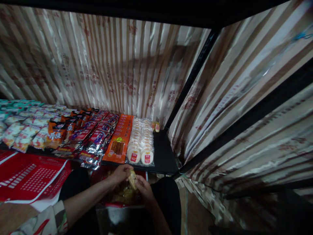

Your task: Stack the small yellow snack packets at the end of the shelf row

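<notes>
a patterned sleeve (47, 219) lies nearest, and ahead of it both hands (120, 173) pinch a small yellowish packet (132, 180) between them.

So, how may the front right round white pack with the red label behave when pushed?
The white pack might slide, since its clear wrapping looks shiny. Pushed backward, it may shift the other packs lined closely behind it.

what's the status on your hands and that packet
Left hand, right hand: both on yellowish packet. Packet above red basket. Black shelf ahead; nothing visibly blocking hands.
</notes>
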A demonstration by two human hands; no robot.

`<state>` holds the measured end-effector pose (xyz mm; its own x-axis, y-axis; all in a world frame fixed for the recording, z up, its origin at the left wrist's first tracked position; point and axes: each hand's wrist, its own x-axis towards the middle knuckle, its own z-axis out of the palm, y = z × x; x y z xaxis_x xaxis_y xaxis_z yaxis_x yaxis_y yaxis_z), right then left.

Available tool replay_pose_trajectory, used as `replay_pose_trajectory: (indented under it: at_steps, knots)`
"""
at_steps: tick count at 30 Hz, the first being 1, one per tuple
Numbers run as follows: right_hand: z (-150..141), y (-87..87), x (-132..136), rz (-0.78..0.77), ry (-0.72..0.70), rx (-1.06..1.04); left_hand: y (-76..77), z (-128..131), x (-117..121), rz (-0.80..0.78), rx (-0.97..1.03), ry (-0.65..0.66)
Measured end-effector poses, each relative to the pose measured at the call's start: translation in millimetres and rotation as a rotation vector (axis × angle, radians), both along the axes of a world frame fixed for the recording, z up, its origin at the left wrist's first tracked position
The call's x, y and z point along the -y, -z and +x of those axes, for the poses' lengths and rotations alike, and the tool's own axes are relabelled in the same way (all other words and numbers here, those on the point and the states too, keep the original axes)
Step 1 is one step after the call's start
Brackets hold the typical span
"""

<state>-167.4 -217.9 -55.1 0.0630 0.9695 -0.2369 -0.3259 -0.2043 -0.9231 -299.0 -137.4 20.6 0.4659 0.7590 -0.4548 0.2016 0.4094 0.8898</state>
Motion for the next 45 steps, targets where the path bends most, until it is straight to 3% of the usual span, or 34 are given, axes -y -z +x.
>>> replay_pose_trajectory:
  at_steps: [10,23,27,32,37,41,45]
  knots:
    - [6.0,-32.9,1.7,0.024,0.073,0.064,7.9,4.6,-0.6,0.104,-0.025,0.036]
    - [14.9,-43.3,5.7,-0.011,0.131,0.071,18.2,24.6,-0.8,0.151,0.023,0.011]
    - [19.7,-43.9,10.2,-0.054,0.127,0.059,11.7,30.9,3.7,0.18,0.075,0.009]
    - [21.6,-41.3,15.7,-0.09,0.172,0.018,-7.6,36.5,12.1,0.126,0.046,0.001]
    - [24.7,-42.0,17.3,-0.106,0.302,0.022,-24.4,37.3,18.3,0.135,0.02,0.005]
    - [30.1,-42.4,17.7,-0.114,0.386,0.012,-24.2,33.2,21.1,0.142,0.022,0.033]
    - [32.3,-45.2,18.3,-0.05,0.355,-0.005,-17.5,28.3,23.7,0.176,0.04,0.065]
